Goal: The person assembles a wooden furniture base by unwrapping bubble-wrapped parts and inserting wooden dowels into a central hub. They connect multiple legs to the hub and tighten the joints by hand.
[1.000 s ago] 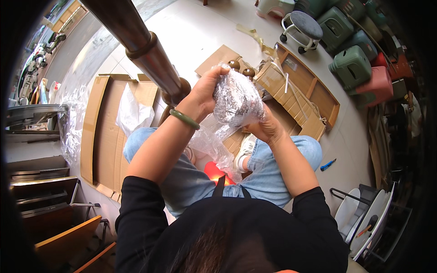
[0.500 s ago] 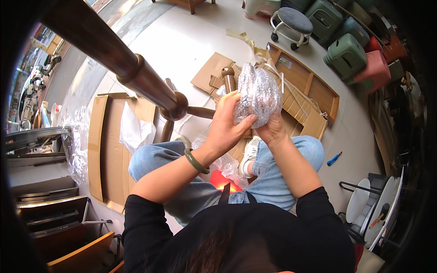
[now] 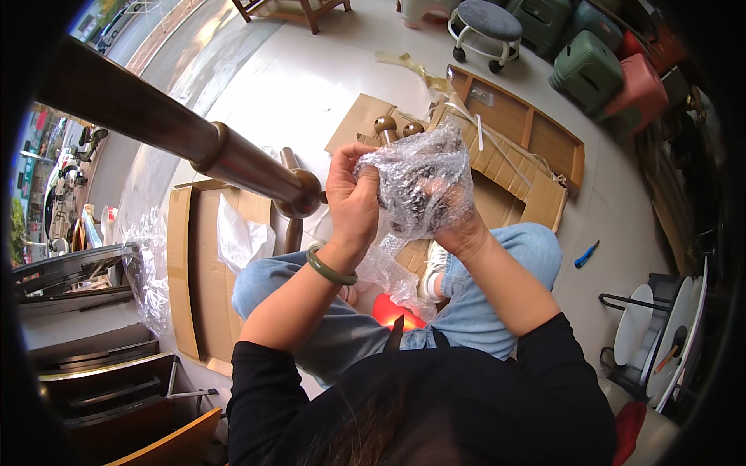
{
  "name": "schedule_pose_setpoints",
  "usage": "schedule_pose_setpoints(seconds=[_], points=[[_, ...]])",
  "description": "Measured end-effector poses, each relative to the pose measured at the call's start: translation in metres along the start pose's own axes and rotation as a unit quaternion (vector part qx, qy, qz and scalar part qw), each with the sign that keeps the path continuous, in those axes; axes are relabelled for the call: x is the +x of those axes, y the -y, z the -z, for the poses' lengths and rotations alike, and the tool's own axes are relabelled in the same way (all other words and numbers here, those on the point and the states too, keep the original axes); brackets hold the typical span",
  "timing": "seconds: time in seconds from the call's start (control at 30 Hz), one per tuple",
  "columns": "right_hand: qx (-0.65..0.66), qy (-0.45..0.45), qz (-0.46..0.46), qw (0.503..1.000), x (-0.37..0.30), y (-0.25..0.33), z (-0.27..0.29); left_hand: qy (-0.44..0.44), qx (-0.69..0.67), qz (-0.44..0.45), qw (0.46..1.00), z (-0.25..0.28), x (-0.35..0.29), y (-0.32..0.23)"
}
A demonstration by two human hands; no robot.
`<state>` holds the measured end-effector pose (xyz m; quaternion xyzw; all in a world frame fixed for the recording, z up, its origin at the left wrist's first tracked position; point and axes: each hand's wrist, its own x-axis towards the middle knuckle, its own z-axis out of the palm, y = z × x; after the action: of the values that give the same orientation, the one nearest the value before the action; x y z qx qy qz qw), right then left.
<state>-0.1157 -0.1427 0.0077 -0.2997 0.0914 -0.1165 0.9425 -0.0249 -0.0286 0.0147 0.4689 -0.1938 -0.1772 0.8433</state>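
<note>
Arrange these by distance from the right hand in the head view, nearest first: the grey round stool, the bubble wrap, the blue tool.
From the right hand:
1. Bubble wrap, touching it.
2. Blue tool, on the floor, right side.
3. Grey round stool, far ahead, near the picture's top.

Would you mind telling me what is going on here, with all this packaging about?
A person in a black top is handling a bubble-wrapped bundle above their lap. The left hand grips the wrap at its left edge, while the right hand holds the right side, its fingers partly behind the plastic. What lies inside looks dark but is not clear. A glossy brown turned post slants in at the left, opened cardboard lies beyond the left knee, and a blue utility knife rests on the floor to the right.
</note>
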Motion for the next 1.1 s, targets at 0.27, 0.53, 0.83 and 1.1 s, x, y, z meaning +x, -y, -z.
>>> schedule_pose_setpoints(seconds=[0.27, 0.53, 0.83, 1.1], points=[[0.133, 0.035, -0.06, 0.989, 0.004, -0.005, 0.026, 0.076, 0.29, -0.014, 0.954, -0.018, -0.001, 0.0], [0.081, 0.031, -0.105, 0.991, -0.002, -0.003, 0.034, 0.178, 0.129, 0.053, 0.974, -0.014, 0.013, -0.007], [0.062, 0.046, -0.14, 0.987, 0.002, -0.02, 0.041, 0.146, -0.015, 0.104, 0.984, -0.016, 0.016, 0.003], [-0.005, -0.046, -0.136, 0.99, 0.0, -0.019, 0.042, 0.073, -0.204, 0.263, 0.94, -0.019, 0.023, 0.005]])
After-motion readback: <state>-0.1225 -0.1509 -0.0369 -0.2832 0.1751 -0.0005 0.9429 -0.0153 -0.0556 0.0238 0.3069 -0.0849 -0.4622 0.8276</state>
